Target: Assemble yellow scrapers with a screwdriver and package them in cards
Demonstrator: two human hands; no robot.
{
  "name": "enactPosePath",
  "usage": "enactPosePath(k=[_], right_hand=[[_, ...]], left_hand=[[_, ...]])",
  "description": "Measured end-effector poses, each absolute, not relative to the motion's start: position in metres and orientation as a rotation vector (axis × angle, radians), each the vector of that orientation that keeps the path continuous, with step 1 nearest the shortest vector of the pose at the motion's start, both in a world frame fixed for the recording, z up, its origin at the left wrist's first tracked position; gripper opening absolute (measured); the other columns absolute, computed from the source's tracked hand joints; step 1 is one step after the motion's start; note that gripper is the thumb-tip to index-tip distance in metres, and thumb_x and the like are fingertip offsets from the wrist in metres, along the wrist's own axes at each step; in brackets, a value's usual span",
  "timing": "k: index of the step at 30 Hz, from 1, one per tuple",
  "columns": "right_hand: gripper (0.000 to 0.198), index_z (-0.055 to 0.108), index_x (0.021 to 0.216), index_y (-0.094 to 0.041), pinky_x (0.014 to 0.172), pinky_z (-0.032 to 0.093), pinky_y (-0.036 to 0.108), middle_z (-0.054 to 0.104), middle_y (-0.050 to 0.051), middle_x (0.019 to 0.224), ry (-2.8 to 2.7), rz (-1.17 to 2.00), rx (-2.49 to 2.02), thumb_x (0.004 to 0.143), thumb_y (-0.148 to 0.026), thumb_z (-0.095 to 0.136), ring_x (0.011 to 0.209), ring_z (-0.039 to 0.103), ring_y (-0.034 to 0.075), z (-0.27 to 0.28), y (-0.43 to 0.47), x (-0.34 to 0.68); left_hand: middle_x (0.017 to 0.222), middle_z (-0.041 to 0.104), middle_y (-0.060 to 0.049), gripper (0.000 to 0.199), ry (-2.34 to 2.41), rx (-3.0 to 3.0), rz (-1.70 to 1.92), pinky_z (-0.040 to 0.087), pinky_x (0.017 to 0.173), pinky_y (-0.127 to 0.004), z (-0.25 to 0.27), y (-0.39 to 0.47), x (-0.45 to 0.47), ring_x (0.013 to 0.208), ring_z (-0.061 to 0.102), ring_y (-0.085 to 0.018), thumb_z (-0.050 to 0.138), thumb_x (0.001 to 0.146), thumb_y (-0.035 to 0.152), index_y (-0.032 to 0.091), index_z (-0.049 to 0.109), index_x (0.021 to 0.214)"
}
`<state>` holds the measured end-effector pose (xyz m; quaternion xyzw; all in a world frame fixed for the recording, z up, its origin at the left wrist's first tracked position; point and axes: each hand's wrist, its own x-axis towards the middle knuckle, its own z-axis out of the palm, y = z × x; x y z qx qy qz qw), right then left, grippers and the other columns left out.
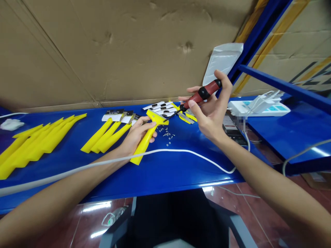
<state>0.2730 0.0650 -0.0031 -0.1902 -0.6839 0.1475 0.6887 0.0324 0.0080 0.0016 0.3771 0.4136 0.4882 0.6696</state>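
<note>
My left hand [141,132] is closed around a yellow scraper [141,148], its wide head pointing up and away from me. In my right hand [213,113] is a screwdriver [198,98] with a red and black handle. The screwdriver's dark shaft slants down left, its tip at the right end of the scraper's head; I cannot tell if it sits in a screw. Small loose screws and nuts [168,135] lie scattered on the blue table [186,172] just right of the scraper.
Yellow handles [38,146] lie overlapped at left; assembled scrapers [106,136] with black-and-white heads lie nearer. Behind my hands are white-and-black packs [162,108] and yellow pieces [186,117]. A white cable [181,150] crosses in front. A power strip [274,109] stands at right.
</note>
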Motion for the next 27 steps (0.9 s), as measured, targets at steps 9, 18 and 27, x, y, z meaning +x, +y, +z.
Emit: enactPosePath(k=[9,18,27], right_hand=[[0.093,0.042,0.146,-0.046,0.090,0.072,0.053,0.061,0.007,0.142,-1.467,0.230,-0.507,0.074,-0.056,0.101,0.117,0.077,0.034,-0.010,0.079,0.286],[0.081,0.038,0.157,-0.051,0.094,0.073,0.052,0.072,0.003,0.131,-1.552,0.260,-0.389,0.091,-0.054,0.085,0.108,0.082,0.028,-0.006,0.073,0.278],[0.073,0.049,0.148,-0.051,0.077,0.074,0.047,0.075,0.004,0.121,-1.509,0.146,-0.448,0.087,-0.054,0.090,0.092,0.081,0.028,-0.005,0.080,0.293]], left_hand=[[0.088,0.069,-0.002,0.035,0.920,0.841,1.105,0.042,0.049,-0.023,0.003,0.005,0.034,0.061,0.065,-0.014,0.088,0.083,0.016,0.023,0.061,0.105],[0.089,0.071,-0.005,0.030,0.918,0.835,1.119,0.041,0.050,-0.023,0.003,0.006,0.032,0.063,0.063,-0.016,0.088,0.082,0.017,0.024,0.065,0.100],[0.080,0.067,-0.002,0.036,0.951,0.803,1.032,0.042,0.049,-0.024,0.005,0.004,0.031,0.058,0.064,-0.016,0.092,0.081,0.020,0.026,0.065,0.103]])
